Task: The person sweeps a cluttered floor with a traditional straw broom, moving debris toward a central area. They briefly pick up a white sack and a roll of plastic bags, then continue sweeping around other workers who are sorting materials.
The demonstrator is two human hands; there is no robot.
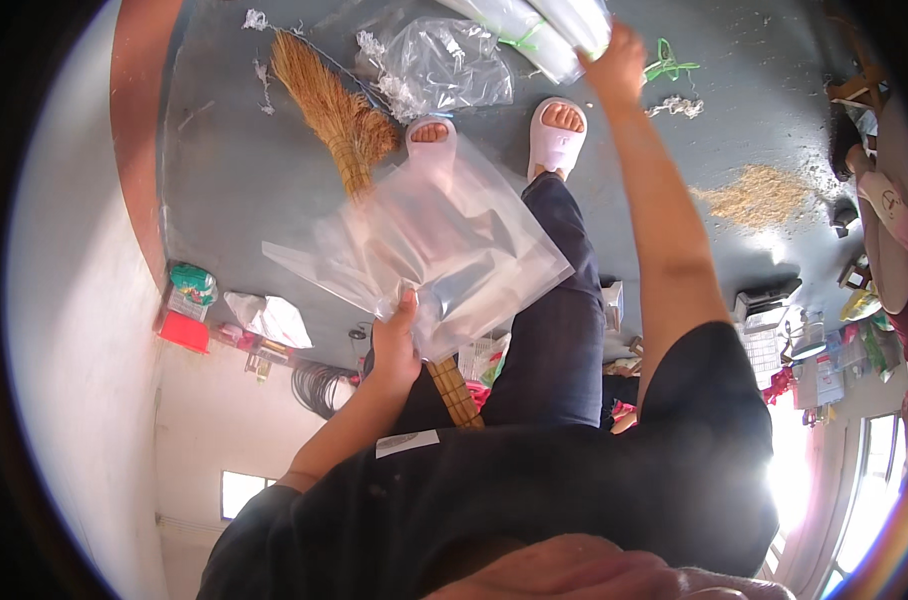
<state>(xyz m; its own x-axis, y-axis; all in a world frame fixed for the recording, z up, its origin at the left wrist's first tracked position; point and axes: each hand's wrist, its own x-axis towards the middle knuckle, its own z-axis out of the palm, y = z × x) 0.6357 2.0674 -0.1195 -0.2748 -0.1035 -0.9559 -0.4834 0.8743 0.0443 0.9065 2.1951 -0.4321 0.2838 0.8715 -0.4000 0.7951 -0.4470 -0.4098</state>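
My left hand (398,340) grips a stack of clear plastic bags (464,250), thumb on top. A straw broom (324,100) slants behind the bags, its bound handle (449,390) showing below them; whether that hand also holds it is hidden. At the top edge, my right hand (614,65) has its fingers closed on rolled clear plastic (534,35) with green ties. A crumpled clear bag (439,65) lies left of the rolls, with white shredded strands (399,90) beside it. My feet in pale pink sandals (559,130) stand on the grey floor (654,230).
A pile of light brown grains (759,200) lies to the right. A green tie (674,65) and white strands (679,105) are near the rolls. A red bin (182,330), coiled black cable (317,390) and assorted items line the walls. A dark appliance (764,300) sits at right.
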